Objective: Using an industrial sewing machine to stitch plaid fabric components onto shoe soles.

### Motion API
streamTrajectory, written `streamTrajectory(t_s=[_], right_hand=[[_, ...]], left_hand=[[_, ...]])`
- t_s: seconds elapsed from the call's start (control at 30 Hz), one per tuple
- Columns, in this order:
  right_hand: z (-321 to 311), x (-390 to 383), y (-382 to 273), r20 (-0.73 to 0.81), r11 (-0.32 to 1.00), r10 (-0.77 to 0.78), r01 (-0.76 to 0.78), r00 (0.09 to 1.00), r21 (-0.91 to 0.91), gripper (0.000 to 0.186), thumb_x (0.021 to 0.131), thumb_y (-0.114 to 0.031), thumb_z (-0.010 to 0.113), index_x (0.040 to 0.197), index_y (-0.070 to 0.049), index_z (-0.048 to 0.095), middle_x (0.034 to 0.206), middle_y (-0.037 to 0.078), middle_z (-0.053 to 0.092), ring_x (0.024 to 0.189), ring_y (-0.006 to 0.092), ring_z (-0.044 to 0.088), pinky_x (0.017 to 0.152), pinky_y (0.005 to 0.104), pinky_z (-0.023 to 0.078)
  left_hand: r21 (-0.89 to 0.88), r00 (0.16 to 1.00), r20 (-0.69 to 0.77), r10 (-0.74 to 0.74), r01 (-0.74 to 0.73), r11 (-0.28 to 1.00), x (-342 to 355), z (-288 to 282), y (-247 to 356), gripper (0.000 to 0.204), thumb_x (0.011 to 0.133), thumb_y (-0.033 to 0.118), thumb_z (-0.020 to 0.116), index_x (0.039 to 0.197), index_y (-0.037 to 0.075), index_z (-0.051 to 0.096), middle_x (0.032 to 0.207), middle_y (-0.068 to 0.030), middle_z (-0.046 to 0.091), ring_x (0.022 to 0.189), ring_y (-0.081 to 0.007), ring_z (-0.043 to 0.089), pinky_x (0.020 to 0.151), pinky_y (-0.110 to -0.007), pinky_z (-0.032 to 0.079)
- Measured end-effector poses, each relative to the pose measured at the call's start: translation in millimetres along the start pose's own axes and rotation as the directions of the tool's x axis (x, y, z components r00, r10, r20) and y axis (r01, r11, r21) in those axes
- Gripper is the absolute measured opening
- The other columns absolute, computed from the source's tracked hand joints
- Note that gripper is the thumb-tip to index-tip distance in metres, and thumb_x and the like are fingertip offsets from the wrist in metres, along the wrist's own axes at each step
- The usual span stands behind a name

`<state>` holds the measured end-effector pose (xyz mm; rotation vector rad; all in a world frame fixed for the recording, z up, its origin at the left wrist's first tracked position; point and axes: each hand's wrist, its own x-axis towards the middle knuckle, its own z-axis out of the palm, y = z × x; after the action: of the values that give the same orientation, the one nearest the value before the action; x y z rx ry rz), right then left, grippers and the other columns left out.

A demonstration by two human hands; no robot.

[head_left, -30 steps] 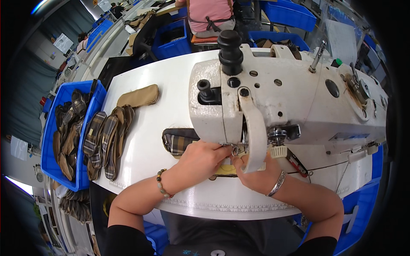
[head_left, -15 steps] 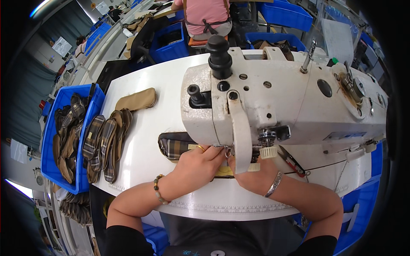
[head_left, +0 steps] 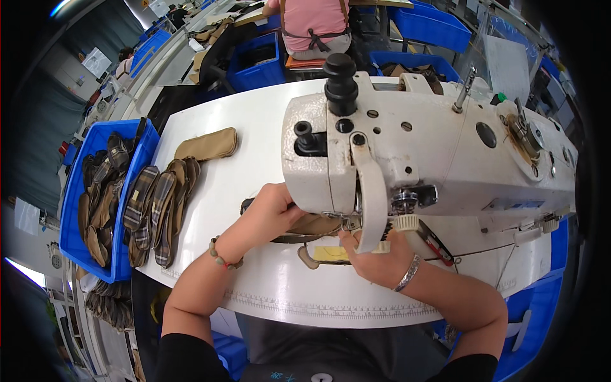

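A tan fabric pouch (head_left: 318, 226) with a zipper along its near edge lies under the head of the white sewing machine (head_left: 382, 140). My left hand (head_left: 270, 213) has its fingers curled on the pouch's left part, with the fingertips hidden behind the machine head. A dark end of the pouch peeks out beyond that hand. Close to the needle area, my right hand (head_left: 382, 261) pinches the pouch's right edge, partly covered by the machine's white lever. Between the hands, a flat tan-edged piece with a yellow patch (head_left: 330, 253) lies on the table.
Red-and-black thread snips (head_left: 438, 245) lie right of my right hand. Plaid and tan pouches (head_left: 156, 213) are heaped at the left, beside a blue bin (head_left: 95, 254) full of more. A single tan pouch (head_left: 207, 144) lies farther back. Another person (head_left: 315, 25) sits beyond the table.
My left hand has moved left and slightly away from the needle area, uncovering the tan pouch and its zipper. My right hand has shifted slightly. The view has tilted a little.
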<state>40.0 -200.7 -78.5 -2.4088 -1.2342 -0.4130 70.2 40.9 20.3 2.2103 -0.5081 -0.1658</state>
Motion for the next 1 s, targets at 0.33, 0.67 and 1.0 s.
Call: streamTrajectory(t_s=[0.33,0.67,1.0], right_hand=[[-52,27,-12,-0.015,1.0,0.029,-0.029,0.999,-0.003,0.016,0.078,-0.017,0.067,0.093,-0.012,0.064,0.068,0.003,0.062,0.055,0.0233,0.064,0.044,0.0377,0.048],[-56,30,-23,-0.086,0.998,-0.026,0.021,0.996,-0.054,0.015,0.071,-0.008,0.07,0.081,-0.009,0.059,0.078,0.005,0.06,0.06,0.0222,0.06,0.053,0.0354,0.049],[-52,32,-13,-0.369,0.988,-0.153,0.141,0.917,-0.058,0.01,0.077,-0.008,0.072,0.086,-0.005,0.07,0.083,0.004,0.069,0.066,0.0179,0.066,0.049,0.032,0.052]], left_hand=[[0.052,0.973,-0.213,0.092,-0.083,0.995,-6,13,5,0.027,0.081,-0.009,0.061,0.101,0.006,0.073,0.097,-0.0107,0.065,0.076,-0.0276,0.066,0.072,-0.033,0.055],[0.68,0.898,0.012,0.439,-0.329,0.655,-9,8,7,0.01,0.07,0.011,0.066,0.078,0.007,0.071,0.094,0.001,0.062,0.093,-0.0185,0.056,0.079,-0.032,0.053],[0.542,0.742,0.03,0.669,-0.575,0.613,-5,24,7,0.013,0.078,0.016,0.067,0.09,0.011,0.069,0.082,0.0025,0.06,0.078,-0.0134,0.062,0.072,-0.028,0.051]])
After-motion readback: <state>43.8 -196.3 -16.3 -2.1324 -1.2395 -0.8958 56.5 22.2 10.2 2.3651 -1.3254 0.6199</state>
